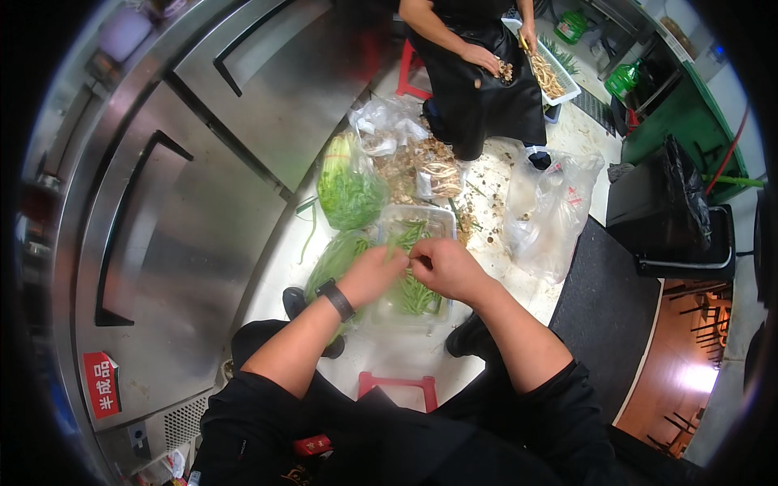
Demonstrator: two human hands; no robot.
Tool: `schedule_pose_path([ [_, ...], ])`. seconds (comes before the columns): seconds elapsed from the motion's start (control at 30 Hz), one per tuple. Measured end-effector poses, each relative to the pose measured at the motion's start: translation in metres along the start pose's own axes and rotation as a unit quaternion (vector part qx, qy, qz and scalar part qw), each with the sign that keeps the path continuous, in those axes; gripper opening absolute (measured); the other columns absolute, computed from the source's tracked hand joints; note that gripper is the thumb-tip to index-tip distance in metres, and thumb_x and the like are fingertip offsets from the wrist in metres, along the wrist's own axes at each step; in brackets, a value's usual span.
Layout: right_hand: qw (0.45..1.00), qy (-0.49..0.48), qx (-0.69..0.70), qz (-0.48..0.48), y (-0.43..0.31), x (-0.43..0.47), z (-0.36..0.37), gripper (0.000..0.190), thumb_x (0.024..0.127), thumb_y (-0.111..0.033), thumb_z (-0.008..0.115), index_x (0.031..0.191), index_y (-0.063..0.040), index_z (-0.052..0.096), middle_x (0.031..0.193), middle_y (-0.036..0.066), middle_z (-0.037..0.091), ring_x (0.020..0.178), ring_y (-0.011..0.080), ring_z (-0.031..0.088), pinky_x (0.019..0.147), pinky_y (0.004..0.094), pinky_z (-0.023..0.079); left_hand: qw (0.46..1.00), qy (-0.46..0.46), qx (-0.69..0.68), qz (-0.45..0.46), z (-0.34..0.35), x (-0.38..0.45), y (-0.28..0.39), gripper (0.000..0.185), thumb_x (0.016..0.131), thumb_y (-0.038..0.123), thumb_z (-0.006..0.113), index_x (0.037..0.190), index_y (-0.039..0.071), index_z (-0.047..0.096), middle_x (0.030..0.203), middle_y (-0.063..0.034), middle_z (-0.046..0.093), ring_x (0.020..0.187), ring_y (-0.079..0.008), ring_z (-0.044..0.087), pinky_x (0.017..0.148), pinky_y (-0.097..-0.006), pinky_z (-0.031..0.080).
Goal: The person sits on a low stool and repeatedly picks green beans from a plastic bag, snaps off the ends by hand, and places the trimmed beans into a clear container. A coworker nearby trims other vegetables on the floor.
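Note:
My left hand [372,274], with a dark band at the wrist, is blurred and closed on a green bean [394,242] over a clear plastic tub. My right hand [448,267] meets it at the fingertips; whether it also grips the bean is hidden. Below both hands stands the clear plastic tub [447,212], with cut green beans [419,297] inside. A plastic bag of long green beans [334,261] lies against the tub's left side. Beyond it stands a bagged bunch of leafy greens [352,188].
A co-worker in a black apron [480,103] sits opposite, beside a white basket [568,97]. Plastic bags [547,212] and brown scraps lie on the floor. Steel refrigerator doors [170,212] line the left; a black bin [650,200] stands right. A red stool [398,381] is beneath me.

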State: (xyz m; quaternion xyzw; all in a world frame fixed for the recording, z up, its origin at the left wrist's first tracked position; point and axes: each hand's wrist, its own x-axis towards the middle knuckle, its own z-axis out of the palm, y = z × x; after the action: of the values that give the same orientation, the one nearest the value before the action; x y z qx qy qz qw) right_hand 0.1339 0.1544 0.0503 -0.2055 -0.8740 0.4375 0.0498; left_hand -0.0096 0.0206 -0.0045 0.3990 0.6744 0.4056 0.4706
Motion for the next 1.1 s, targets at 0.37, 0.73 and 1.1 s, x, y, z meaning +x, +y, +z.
schedule_pose_path([
  [0.37,0.987,0.012,-0.102,0.125,0.05,0.005,0.012,0.025,0.082,-0.024,0.059,0.083,-0.002,0.07,0.081,0.018,0.068,0.078,0.0371,0.066,0.072,0.0459,0.052,0.984,0.073,0.051,0.155,-0.002,-0.012,0.019,0.024,0.101,0.024,0.055,0.097,0.003,0.065,0.082,-0.0026,0.064,0.071,-0.012,0.055,0.07,-0.0278,0.047],
  [0.73,0.928,0.134,0.34,0.072,0.019,0.028,0.0,0.026,0.094,-0.008,0.065,0.118,0.001,0.066,0.088,0.0,0.064,0.07,0.0055,0.053,0.061,0.0241,0.046,0.937,0.059,-0.343,0.025,-0.013,-0.006,0.02,0.033,0.106,0.033,0.046,0.119,0.006,0.06,0.094,0.0013,0.058,0.077,-0.0072,0.047,0.074,-0.0233,0.042],
  [1.1,0.929,0.071,0.349,0.099,0.007,0.019,0.014,0.017,0.095,-0.016,0.066,0.092,0.001,0.068,0.079,0.001,0.066,0.07,0.0074,0.056,0.063,0.0278,0.046,0.995,0.014,-0.085,0.049,-0.018,0.002,0.017,0.036,0.106,0.027,0.044,0.126,0.003,0.062,0.112,-0.003,0.067,0.099,-0.009,0.057,0.092,-0.0278,0.045],
])
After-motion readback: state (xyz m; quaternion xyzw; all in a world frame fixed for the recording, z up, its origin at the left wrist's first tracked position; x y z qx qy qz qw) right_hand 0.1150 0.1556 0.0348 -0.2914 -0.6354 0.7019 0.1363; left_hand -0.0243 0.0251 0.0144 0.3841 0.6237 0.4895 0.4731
